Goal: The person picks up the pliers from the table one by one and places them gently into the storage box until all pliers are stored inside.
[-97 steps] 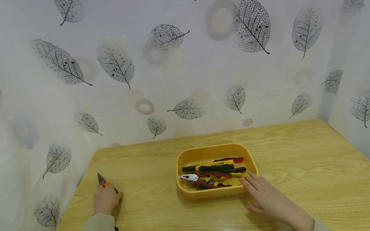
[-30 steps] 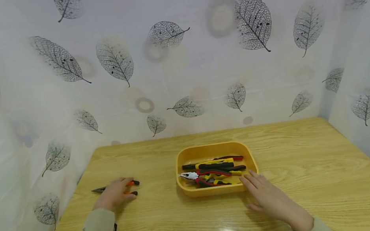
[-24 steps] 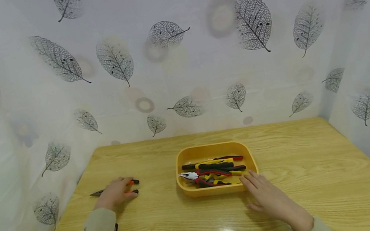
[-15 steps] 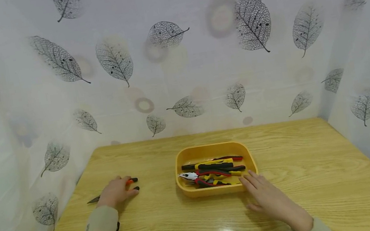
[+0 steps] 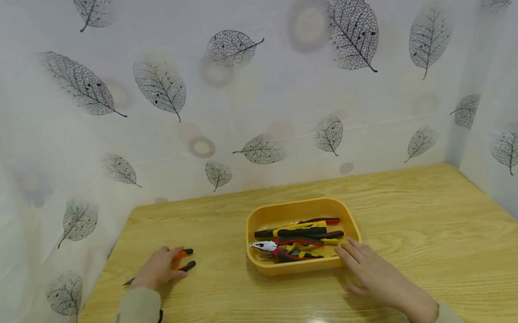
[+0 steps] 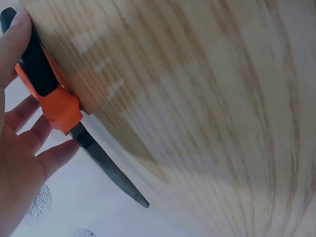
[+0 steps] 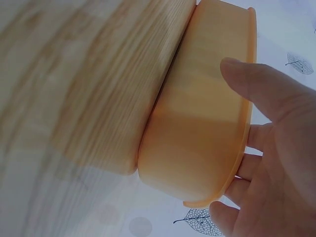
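Note:
Long-nose pliers with orange and black handles lie at the left of the table, jaws pointing left. My left hand spans them, covering their middle. In the left wrist view, the thumb lies on one black-and-orange handle and the other fingers reach along the far side. A yellow plastic box stands mid-table. My right hand rests its fingertips on the box's near right rim. Seen from the right wrist, the fingers lie fairly straight at the rim and the thumb stands off in front of the box wall.
Inside the box lie several pliers and other tools with red, black and yellow handles, among them pliers with silver jaws. A wood-grain table carries everything. A leaf-patterned sheet hangs behind and at both sides.
The pliers first pointed away from me, then were turned so their jaws point left. Over the last half second my left hand has slipped slightly left along them. My right hand stays put.

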A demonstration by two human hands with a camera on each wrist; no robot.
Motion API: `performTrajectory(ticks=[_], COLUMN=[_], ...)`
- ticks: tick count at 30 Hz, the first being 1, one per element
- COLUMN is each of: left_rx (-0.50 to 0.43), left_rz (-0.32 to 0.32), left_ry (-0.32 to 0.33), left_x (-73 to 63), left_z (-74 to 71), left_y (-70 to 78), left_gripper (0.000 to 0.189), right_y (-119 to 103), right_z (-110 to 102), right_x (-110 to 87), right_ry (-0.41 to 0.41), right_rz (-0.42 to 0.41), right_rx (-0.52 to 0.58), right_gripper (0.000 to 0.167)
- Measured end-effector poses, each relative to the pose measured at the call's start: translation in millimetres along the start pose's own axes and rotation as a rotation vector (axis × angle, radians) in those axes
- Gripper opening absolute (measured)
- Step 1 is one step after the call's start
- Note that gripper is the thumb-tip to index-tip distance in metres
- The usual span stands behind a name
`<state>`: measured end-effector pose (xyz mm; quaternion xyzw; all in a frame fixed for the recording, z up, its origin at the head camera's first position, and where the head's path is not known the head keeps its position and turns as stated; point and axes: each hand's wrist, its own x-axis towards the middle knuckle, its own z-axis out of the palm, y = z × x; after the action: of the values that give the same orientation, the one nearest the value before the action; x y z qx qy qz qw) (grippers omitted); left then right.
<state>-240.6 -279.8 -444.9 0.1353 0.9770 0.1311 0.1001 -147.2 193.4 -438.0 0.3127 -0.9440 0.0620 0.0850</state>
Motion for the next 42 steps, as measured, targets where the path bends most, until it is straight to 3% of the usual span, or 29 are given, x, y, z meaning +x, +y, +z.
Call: performTrajectory(ticks=[6, 10, 15, 23, 42], left_rx=[0.075, 0.144, 0.223, 0.299, 0.257], left_rz=[0.045, 0.101, 0.178, 0.29, 0.454], left_ry=[0.039, 0.121, 0.244, 0.346, 0.395], left_x=[-0.9, 0.6, 3.5, 7.4, 24.5], left_z=[0.1, -2.5, -8.2, -17.4, -17.8], left_y=[2.6, 9.0, 26.9, 56.2, 125.1], left_gripper=[0.067, 0.065, 0.064, 0.063, 0.062], right_y=[0, 0, 0, -1, -1], right_z=[0, 0, 1, 0, 0], right_x=[0.5, 0.3, -0.1, -0.4, -1.2], right_ry=[-0.002, -0.004, -0.007, -0.003, 0.009], right_rz=[-0.003, -0.002, 0.004, 0.016, 0.005], right_rx=[-0.001, -0.003, -0.002, 0.003, -0.003], right_gripper=[0.075, 0.075, 0.074, 0.074, 0.075])
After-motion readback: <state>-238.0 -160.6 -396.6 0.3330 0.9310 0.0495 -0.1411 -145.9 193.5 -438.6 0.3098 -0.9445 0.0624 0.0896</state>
